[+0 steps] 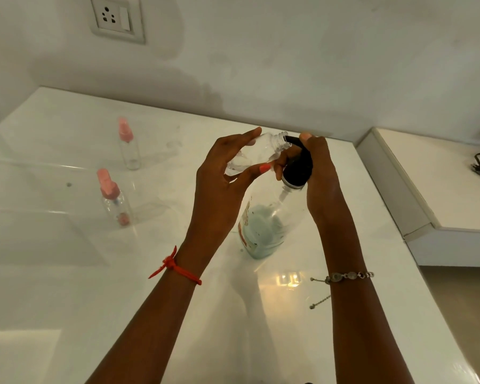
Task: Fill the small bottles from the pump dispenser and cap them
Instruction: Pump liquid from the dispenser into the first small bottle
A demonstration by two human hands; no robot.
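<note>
1. The left hand (219, 184) grips the uncapped small bottle (257, 153) between thumb and fingers. The bottle is tilted, with its mouth at the black nozzle.
2. The right hand (320, 173) is curled round the black pump head (299, 167), thumb on top.
3. Directly below the grip, the pump dispenser (263, 223) stands on the white counter (67, 286), with pale green liquid low in its body.
4. Left of the grip and well apart from it, a near capped bottle (114, 200) and a far capped bottle (128, 145) stand upright, both with pink caps.

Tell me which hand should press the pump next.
Right. The right hand grips the black pump head, thumb on top, while the left hand holds the uncapped small bottle tilted with its mouth at the spout.
</note>
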